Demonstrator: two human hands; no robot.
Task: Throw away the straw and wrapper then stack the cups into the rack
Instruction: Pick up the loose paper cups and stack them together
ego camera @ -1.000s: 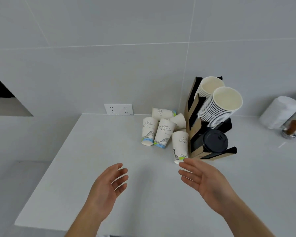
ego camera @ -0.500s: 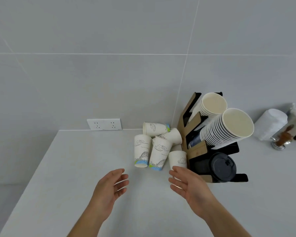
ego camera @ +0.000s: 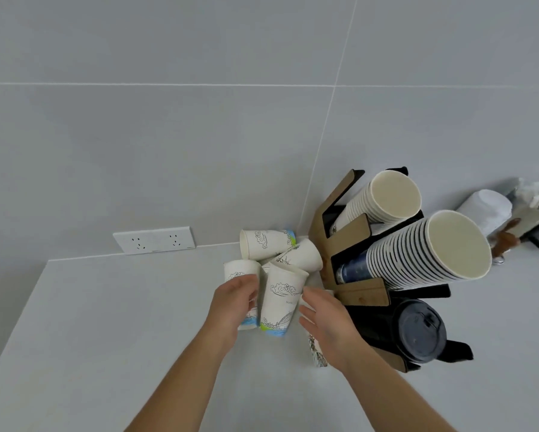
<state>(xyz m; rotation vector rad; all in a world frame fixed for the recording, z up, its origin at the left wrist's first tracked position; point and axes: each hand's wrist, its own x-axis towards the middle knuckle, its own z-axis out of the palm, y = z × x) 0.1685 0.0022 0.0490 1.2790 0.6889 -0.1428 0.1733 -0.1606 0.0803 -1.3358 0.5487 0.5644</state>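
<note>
Curled around the leftmost printed paper cup (ego camera: 241, 272) on the bench (ego camera: 106, 322), the left hand (ego camera: 233, 302) is taking grip while the right hand (ego camera: 327, 322), fingers spread, nears another cup beside the rack (ego camera: 355, 294), so stacking seems just starting; next, nest cups together.
</note>
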